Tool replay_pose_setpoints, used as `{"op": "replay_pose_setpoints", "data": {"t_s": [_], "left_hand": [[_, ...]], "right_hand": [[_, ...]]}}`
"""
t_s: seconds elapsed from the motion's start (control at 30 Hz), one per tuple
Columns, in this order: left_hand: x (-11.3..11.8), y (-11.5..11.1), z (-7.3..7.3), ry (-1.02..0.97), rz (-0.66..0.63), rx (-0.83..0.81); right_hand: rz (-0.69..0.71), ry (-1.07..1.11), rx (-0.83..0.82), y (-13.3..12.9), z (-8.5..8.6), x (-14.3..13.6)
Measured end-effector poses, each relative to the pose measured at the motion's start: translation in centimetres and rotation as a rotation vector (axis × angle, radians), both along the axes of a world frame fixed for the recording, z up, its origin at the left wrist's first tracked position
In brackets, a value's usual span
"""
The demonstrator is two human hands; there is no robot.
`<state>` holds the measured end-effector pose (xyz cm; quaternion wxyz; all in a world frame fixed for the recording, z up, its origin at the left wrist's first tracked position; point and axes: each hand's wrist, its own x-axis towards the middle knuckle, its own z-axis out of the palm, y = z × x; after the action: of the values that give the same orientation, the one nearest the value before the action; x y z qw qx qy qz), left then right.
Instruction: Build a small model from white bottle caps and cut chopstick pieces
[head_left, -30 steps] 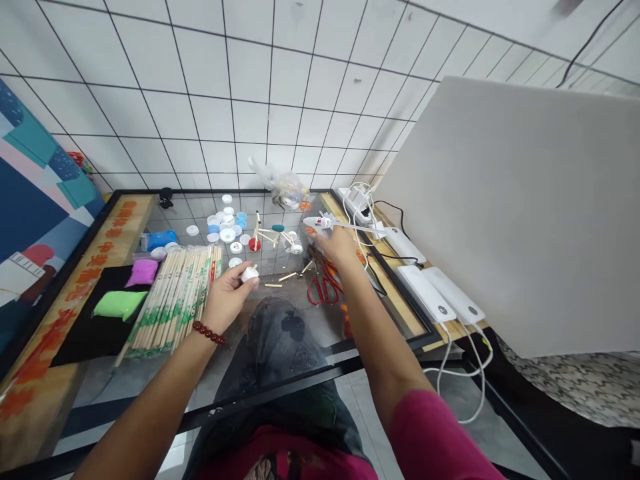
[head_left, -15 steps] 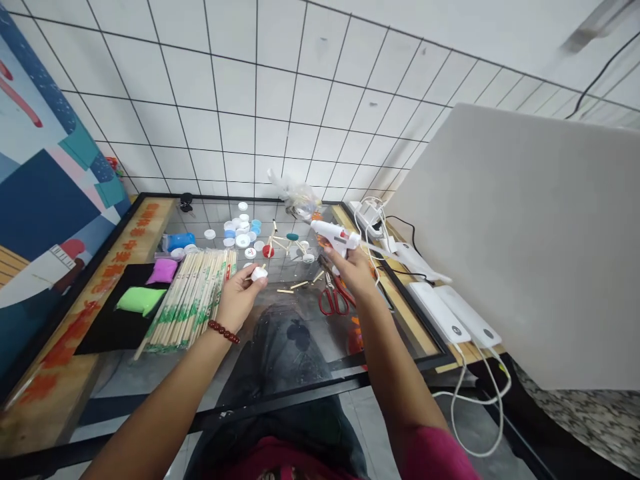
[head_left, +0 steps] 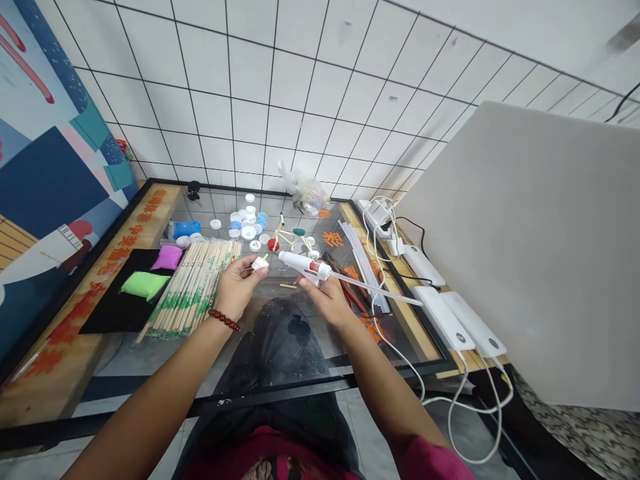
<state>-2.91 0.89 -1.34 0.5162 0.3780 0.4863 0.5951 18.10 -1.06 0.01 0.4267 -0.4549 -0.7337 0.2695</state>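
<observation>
"Where was the small white piece [head_left: 259, 265]?"

"Over the middle of the surface [head_left: 310, 347], pinched in the left hand [head_left: 238, 284], a short stick [head_left: 265, 257] poking up beside it. The right hand [head_left: 326, 295] gripped a glue gun [head_left: 303, 265], its nozzle [head_left: 282, 256] pointing toward the piece, apart from it."

"Which step was that?"

"Lining up for glue, I judged. The next move called for a steady piece and the nozzle brought close, clear of the left hand."

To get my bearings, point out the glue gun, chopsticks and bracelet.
Glue gun [head_left: 299, 263]: head view, on its white barrel.
Chopsticks [head_left: 194, 288]: head view, middle of the wrapped bundle.
Bracelet [head_left: 225, 320]: head view, on its beads.
</observation>
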Motion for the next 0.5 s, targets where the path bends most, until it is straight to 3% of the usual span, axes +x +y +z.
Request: {"op": "replay_pose_setpoints", "data": {"t_s": [0.5], "left_hand": [[0.18, -0.26, 0.48, -0.003, -0.007, -0.003]], "right_hand": [[-0.022, -0.084, 0.064, -0.20, 0.03, -0.16]]}}
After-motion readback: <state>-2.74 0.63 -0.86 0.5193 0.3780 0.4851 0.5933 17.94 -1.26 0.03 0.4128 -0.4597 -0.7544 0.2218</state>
